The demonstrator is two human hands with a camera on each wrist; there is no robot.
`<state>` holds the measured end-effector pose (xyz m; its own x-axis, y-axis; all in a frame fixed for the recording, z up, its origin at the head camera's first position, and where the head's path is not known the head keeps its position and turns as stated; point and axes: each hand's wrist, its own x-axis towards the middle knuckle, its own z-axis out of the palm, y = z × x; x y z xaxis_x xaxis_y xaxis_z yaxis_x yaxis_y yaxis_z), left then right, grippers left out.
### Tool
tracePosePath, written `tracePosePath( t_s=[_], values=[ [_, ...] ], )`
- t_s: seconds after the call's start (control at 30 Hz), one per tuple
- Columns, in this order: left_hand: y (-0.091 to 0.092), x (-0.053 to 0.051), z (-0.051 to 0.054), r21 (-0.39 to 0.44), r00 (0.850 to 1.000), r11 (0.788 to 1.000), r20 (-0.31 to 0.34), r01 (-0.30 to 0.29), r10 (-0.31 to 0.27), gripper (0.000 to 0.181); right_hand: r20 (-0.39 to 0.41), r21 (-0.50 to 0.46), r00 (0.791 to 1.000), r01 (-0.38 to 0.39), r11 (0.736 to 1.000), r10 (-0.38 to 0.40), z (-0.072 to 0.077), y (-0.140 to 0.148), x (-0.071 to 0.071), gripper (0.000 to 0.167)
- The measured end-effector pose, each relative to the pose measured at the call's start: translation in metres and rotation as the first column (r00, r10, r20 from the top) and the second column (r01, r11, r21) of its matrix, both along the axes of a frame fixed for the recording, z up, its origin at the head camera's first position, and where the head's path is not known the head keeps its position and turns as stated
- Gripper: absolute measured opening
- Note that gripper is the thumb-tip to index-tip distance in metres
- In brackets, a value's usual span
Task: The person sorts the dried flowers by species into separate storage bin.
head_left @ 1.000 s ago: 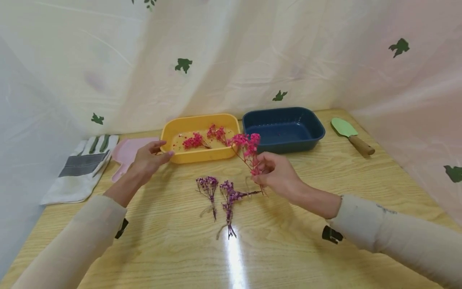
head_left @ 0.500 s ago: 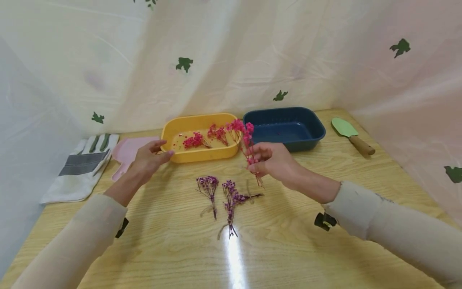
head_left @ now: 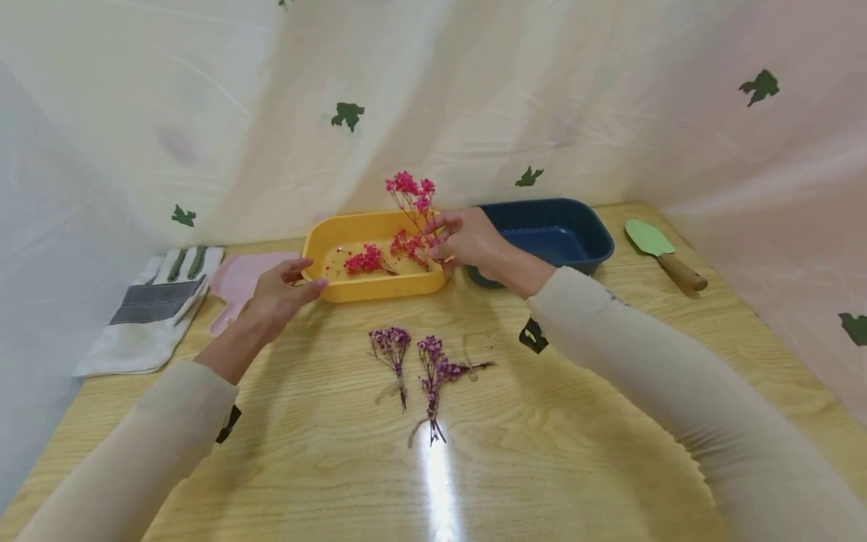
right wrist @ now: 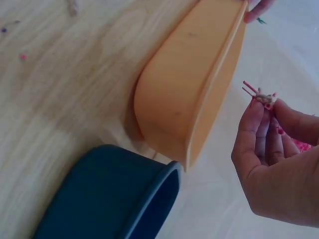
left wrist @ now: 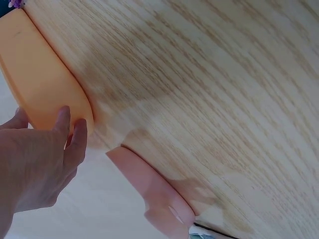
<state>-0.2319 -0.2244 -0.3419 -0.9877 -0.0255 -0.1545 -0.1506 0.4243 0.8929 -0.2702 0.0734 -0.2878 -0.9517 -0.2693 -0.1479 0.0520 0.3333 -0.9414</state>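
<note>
While the left hand touches the end of the yellow tray nearest it, fingers loosely apart, its arm slants forward; between the hands, pink sprigs lie inside; purple bunches lie this side of both; the right hand, reaching inward at the tray's other end, pinches a pink bunch, blossoms uppermost; beyond its wrist stands the blue tray.

- Yellow tray: plastic, smooth, matt outside
- Blue tray: plastic, sheen inside
- Pink sprig: dry-looking, rough, crumbly clusters
- Tabletop: wood-grained, glossy (a streak of light glares off it)
- Trowel: smooth green blade, wooden handle
- Gloves: soft white cloth
- Dustpan: smooth pink plastic
</note>
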Motion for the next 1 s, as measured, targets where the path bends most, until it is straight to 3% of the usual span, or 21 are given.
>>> tracePosePath(
  t_s=[0.23,0.37,0.5,0.63,0.87,1.0],
  values=[
    [0.0,-0.001,-0.002,-0.054,0.999,0.998,0.038,-0.026,0.029,0.067,-0.059,0.078,0.998,-0.031,0.997,0.035,-0.004,-0.024,-0.025,0.028],
    [-0.001,-0.001,-0.001,-0.051,0.999,0.998,0.026,-0.024,0.025,0.067,-0.096,0.169,0.993,-0.055,0.984,0.072,-0.007,-0.032,-0.036,0.035],
    [-0.001,-0.001,0.0,-0.042,1.0,0.999,0.014,-0.021,0.021,0.066,-0.18,0.262,0.973,-0.095,0.96,0.145,0.0,-0.033,-0.044,0.041],
    [0.001,-0.001,0.002,-0.043,1.0,0.999,0.01,-0.015,0.016,0.066,-0.239,0.253,0.958,-0.1,0.962,0.162,0.01,-0.022,-0.042,0.038],
    [0.0,0.0,0.002,-0.055,1.0,0.998,0.014,-0.001,0.002,0.067,-0.166,0.109,0.965,-0.187,0.976,0.203,0.015,-0.002,-0.023,0.032],
    [0.0,0.0,0.002,-0.032,1.0,0.999,0.002,0.006,-0.006,0.068,-0.173,0.056,0.961,-0.209,0.976,0.216,0.018,0.004,-0.01,0.032]
  ],
)
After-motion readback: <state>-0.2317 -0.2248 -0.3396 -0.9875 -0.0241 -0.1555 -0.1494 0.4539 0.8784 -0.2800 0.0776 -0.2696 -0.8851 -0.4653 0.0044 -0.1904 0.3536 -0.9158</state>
